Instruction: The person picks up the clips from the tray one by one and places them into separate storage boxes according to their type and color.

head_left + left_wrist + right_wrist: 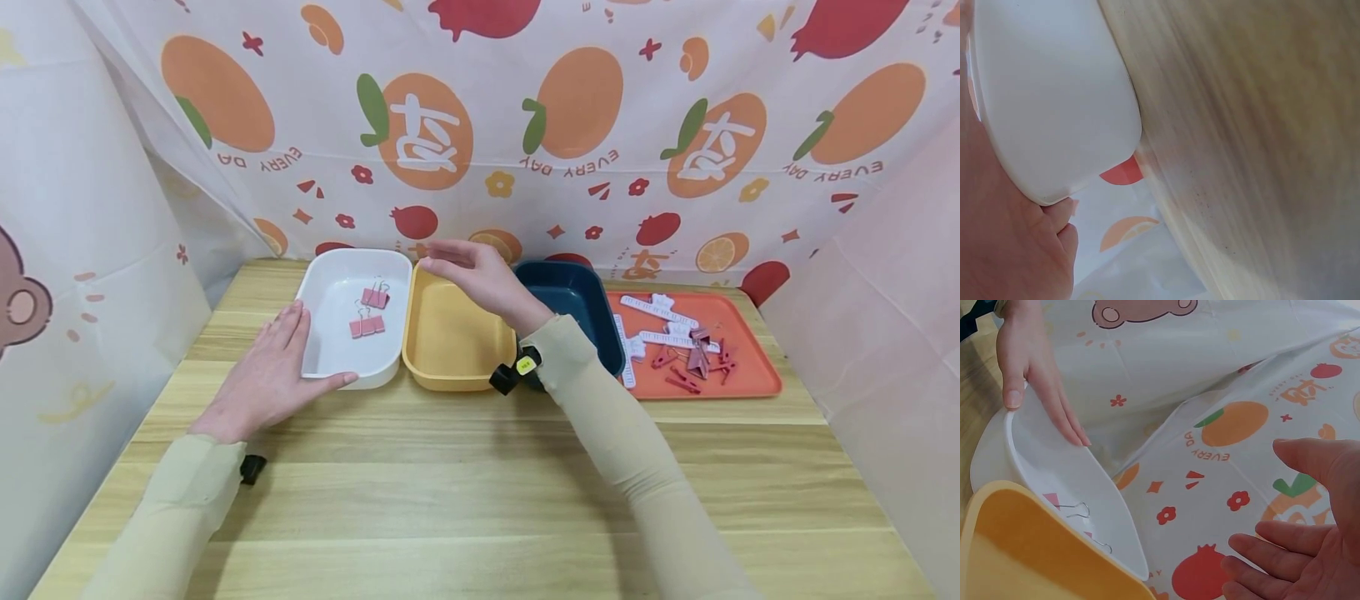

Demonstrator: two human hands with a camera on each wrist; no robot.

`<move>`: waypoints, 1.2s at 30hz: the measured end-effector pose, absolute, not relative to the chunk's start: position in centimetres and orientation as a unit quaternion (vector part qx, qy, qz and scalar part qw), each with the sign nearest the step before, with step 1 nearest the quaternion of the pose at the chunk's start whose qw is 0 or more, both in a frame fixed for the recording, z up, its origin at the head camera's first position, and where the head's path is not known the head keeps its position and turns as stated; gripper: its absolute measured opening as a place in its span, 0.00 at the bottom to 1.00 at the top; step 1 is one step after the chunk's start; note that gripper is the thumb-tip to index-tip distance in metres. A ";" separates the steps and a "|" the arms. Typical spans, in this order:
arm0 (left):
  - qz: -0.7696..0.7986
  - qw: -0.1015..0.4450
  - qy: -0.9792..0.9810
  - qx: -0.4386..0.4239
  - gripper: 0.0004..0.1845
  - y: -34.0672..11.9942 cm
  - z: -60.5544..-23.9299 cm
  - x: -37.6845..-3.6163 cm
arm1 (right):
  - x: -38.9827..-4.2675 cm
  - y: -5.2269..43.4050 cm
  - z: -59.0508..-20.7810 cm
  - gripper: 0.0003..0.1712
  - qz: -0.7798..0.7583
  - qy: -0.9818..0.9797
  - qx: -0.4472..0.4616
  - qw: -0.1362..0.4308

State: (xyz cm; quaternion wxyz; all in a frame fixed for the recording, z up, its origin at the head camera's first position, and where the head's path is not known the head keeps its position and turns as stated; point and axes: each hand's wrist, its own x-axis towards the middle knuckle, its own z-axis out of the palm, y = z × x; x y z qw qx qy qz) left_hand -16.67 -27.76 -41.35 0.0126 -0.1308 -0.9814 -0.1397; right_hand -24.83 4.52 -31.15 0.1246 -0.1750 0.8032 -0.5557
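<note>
White plastic forms the bin (330,350) at the left end of a row of 3 bins on the wooden table (480,492). The left hand (266,375) lies against this white bin's near-left corner: the fingers run flat along its left wall and the thumb stretches along its front wall, so the hand rests on the bin with straight fingers rather than clasping it. The left wrist view shows the bin's pale outer wall (1054,106) right against the palm (1004,250). From the right wrist view, the same fingers (1054,406) reach over the rim of the white bin (1035,469).

Inside the white bin lie 2 pink binder clips (369,311), one behind the other, toward its right side, well apart from the left hand's fingers.

The right hand (476,275) hovers in the air above the seam between the white bin and the yellow bin (450,333) beside it. Its fingers are loose and spread, pointing left, and it holds nothing; the right wrist view confirms a relaxed, empty palm (1297,550). The clips sit below and to the left of this hand, not touching it.

Right of the yellow bin stands a dark blue bin (577,300), and next to that an orange tray (742,333) carrying white strips and more pink clips (693,358).
</note>
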 end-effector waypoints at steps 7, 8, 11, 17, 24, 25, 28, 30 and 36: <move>-0.137 0.009 -0.982 -0.130 0.67 -27.7 -41.0 -16.8 | -25.0 5.3 -31.0 0.35 -0.556 0.805 -0.172 0.114; -0.137 0.009 -0.982 -0.130 0.67 -27.7 -41.0 -16.8 | -25.0 5.4 -31.0 0.34 -0.555 0.806 -0.172 0.112; -0.135 0.007 -0.983 -0.128 0.67 -27.7 -40.9 -16.9 | -25.0 5.6 -30.9 0.34 -0.559 0.804 -0.170 0.109; -0.133 0.005 -0.983 -0.129 0.67 -27.7 -40.9 -16.9 | -25.1 6.2 -30.9 0.36 -0.571 0.796 -0.162 0.113; -0.134 0.007 -0.982 -0.132 0.67 -27.7 -41.0 -16.8 | -25.2 6.7 -31.1 0.35 -0.574 0.795 -0.162 0.112; -0.134 0.007 -0.982 -0.132 0.67 -27.7 -41.0 -16.8 | -25.2 6.7 -31.1 0.35 -0.575 0.794 -0.163 0.112; -0.134 0.010 -0.982 -0.135 0.66 -27.8 -41.1 -16.7 | -25.3 6.9 -31.1 0.35 -0.578 0.792 -0.162 0.113; -0.133 0.013 -0.982 -0.137 0.66 -27.8 -41.1 -16.7 | -25.2 6.9 -31.1 0.35 -0.580 0.791 -0.160 0.114; -0.132 0.014 -0.982 -0.137 0.66 -27.8 -41.1 -16.6 | -25.1 7.2 -30.9 0.34 -0.581 0.791 -0.157 0.108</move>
